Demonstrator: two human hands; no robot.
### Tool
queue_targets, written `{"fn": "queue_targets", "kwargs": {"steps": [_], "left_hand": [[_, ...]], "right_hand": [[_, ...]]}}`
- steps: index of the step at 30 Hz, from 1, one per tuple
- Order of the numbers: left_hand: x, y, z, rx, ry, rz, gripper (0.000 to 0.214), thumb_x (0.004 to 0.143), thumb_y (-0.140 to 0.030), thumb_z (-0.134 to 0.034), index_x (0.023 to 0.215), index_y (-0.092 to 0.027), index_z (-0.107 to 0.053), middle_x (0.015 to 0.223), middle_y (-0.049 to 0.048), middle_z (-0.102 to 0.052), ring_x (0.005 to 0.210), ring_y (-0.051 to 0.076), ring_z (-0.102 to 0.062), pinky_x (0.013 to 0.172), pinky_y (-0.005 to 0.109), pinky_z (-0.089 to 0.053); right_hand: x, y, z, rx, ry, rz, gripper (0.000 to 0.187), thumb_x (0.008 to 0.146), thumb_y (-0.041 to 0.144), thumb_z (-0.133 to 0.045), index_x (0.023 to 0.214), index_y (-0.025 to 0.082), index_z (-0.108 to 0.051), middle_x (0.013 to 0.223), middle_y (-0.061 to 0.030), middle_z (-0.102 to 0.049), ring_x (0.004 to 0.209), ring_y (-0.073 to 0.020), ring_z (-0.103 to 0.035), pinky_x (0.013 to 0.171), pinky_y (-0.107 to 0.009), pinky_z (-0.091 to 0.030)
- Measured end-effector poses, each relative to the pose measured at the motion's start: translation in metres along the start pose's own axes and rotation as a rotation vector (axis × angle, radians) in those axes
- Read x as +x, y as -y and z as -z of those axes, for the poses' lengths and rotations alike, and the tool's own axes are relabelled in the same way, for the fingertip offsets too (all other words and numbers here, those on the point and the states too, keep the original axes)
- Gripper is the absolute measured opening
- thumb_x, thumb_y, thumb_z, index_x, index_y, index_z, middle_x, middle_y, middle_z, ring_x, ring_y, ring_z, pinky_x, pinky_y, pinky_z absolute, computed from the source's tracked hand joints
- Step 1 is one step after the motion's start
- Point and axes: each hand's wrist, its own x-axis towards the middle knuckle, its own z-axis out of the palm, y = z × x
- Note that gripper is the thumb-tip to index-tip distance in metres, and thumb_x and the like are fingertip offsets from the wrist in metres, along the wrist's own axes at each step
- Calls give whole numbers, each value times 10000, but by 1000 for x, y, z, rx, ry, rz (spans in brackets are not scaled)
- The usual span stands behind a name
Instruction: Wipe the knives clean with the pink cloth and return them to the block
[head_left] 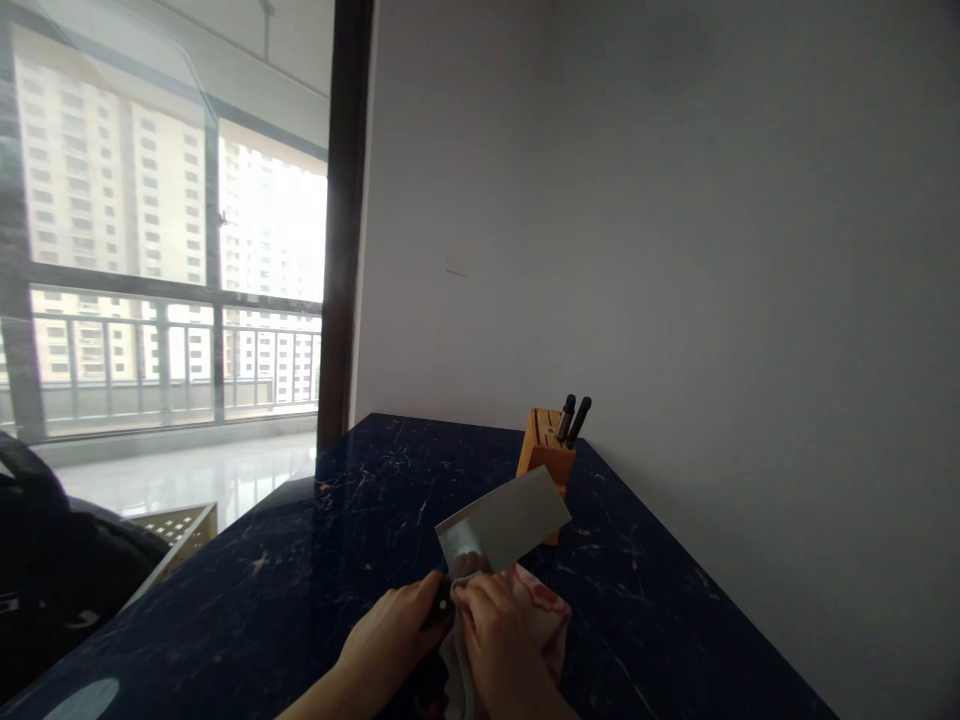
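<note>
My left hand [390,635] is closed round the dark handle of a cleaver [504,527], whose broad steel blade points up and to the right over the dark marble table [315,560]. My right hand [499,650] is closed on a white and red cloth [544,610], pressing it against the base of the blade. Just behind the blade stands a wooden knife block [546,452] with two black handles sticking out of it.
A grey wall runs along the table's right and far sides. To the left are a dark door frame [343,220], a large window onto a balcony, a dark bag [45,580] and a perforated metal box [180,525] on the floor.
</note>
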Motion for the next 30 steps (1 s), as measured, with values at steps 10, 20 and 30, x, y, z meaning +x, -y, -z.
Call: {"fn": "queue_targets", "kwargs": {"steps": [10, 20, 30], "left_hand": [[-1, -2, -1, -37, -25, -1, 206, 788, -243, -488, 991, -250, -519, 973, 24, -678, 927, 211, -624, 738, 240, -444], [0, -1, -3, -42, -44, -14, 172, 799, -258, -483, 968, -241, -509, 936, 26, -682, 891, 211, -638, 709, 233, -445], [1, 0, -3, -38, -36, -42, 139, 804, -276, -483, 934, -228, -502, 925, 30, -680, 865, 211, -645, 675, 227, -446]], "right_hand": [[4, 7, 7, 26, 45, -104, 247, 712, 20, -500, 795, 236, -588, 807, 2, -625, 800, -181, -593, 740, -314, -441], [4, 10, 11, 52, 70, -164, 269, 679, 0, -468, 768, 231, -574, 801, -10, -613, 805, -195, -583, 728, -325, -438], [3, 13, 9, 2, 114, -216, 286, 633, -42, -451, 766, 195, -540, 800, -20, -586, 796, -178, -571, 713, -285, -439]]}}
